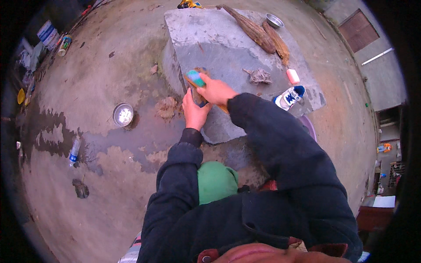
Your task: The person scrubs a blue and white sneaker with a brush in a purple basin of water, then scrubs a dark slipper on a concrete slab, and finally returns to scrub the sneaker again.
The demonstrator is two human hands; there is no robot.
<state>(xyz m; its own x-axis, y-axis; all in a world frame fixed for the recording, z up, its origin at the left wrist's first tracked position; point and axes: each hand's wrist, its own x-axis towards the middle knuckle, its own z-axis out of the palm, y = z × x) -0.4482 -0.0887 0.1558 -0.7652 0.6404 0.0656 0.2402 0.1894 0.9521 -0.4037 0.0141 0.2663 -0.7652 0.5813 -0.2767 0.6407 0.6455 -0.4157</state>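
Observation:
My right hand [215, 92] grips what looks like a scrubbing brush [195, 78], with a blurred blue-green end and a tan body. It lies against a brownish, dark-edged item [197, 97], possibly a shoe, mostly covered by my fingers. From the near side, my left hand [195, 110] holds that item at the left edge of a grey stone slab [227, 59]. A white sneaker with blue laces and lining [288, 98] rests on the slab to the right. Near it are a pink-and-white bar of soap [293, 76] and a crumpled greyish net or rag [260, 76].
Two dried loofah gourds [251, 31] and a small metal bowl [275, 20] occupy the slab's far right. Left of the slab, a metal basin [123, 114] stands on wet concrete, with a plastic bottle [75, 151] farther left. A purple basin [308, 126] shows beyond my right sleeve.

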